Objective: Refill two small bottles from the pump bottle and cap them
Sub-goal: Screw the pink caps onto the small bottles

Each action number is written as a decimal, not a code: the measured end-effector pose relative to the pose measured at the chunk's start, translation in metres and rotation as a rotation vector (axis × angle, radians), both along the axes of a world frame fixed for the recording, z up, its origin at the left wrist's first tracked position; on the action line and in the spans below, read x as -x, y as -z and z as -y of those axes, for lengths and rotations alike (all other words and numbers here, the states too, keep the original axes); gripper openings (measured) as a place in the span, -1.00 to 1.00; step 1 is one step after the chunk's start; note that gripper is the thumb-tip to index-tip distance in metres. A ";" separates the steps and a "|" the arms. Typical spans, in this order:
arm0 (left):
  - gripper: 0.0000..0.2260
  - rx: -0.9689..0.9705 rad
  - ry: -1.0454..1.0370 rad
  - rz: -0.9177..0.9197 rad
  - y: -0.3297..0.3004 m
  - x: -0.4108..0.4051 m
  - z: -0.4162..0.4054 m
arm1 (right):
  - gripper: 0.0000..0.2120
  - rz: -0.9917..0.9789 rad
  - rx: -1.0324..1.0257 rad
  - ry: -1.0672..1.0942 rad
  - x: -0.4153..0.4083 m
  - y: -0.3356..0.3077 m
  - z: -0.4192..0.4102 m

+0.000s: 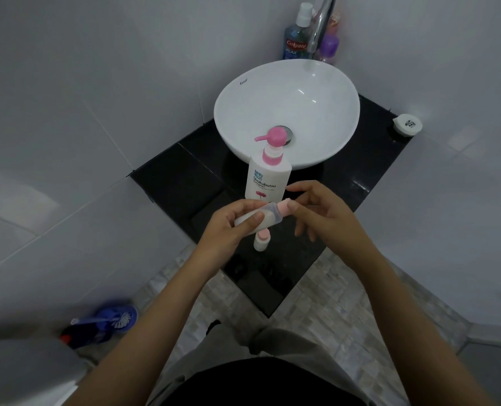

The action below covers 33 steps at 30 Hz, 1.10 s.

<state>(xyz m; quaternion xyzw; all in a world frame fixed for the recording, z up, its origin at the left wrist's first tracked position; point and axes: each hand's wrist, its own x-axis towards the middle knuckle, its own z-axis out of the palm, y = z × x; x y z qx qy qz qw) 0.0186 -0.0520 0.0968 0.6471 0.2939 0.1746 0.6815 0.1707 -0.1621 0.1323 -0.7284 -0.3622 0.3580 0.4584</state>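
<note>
A white pump bottle (268,177) with a pink pump head stands on the black counter (184,177) in front of the basin. My left hand (231,227) grips a small translucent bottle (268,216), held on its side above the counter. Its pink cap (284,208) points right, and the thumb and fingertips of my right hand (322,212) pinch that cap. A second small white bottle (261,240) with a pink cap stands upright on the counter just below my hands.
A white round basin (287,112) sits on the counter under a chrome tap (319,27). Mouthwash (297,36) and a purple bottle (328,48) stand behind it. A white lid (407,124) lies at the counter's right corner. A blue toilet brush (108,322) stands on the floor at left.
</note>
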 end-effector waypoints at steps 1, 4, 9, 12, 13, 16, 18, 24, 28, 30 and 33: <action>-0.80 0.004 -0.003 -0.001 0.000 0.000 0.000 | -0.74 -0.006 -0.009 -0.038 -0.001 -0.001 0.001; -0.80 -0.006 -0.005 -0.005 0.000 0.000 0.000 | -0.82 0.093 0.020 0.008 0.001 0.004 0.000; -0.81 0.002 -0.004 -0.006 0.001 0.000 0.000 | -0.76 0.043 0.026 0.023 0.002 0.002 -0.003; -0.82 0.002 -0.010 -0.003 0.000 -0.001 -0.002 | -0.78 0.038 -0.008 -0.028 0.003 0.000 -0.001; -0.82 -0.005 -0.007 -0.004 0.000 -0.001 -0.002 | -0.81 0.059 0.001 -0.012 0.004 0.002 -0.002; -0.79 -0.008 0.006 -0.001 0.001 0.000 -0.001 | -0.85 0.072 0.036 0.026 0.006 0.005 -0.006; -0.80 0.006 0.002 -0.003 0.001 0.001 -0.002 | -0.84 0.038 0.020 0.004 0.005 0.004 -0.007; -0.79 0.041 0.013 -0.002 -0.001 0.004 -0.005 | -0.81 0.021 -0.004 -0.024 0.006 0.004 -0.006; -0.77 0.027 -0.011 0.033 -0.003 0.004 -0.002 | -0.82 0.034 0.008 0.040 0.011 0.007 -0.007; -0.77 0.018 -0.003 0.032 -0.004 0.005 -0.001 | -0.83 0.031 0.016 0.087 0.015 0.010 -0.009; -0.80 0.046 0.003 0.022 -0.002 0.007 -0.004 | -0.83 0.004 0.012 0.109 0.017 0.009 -0.009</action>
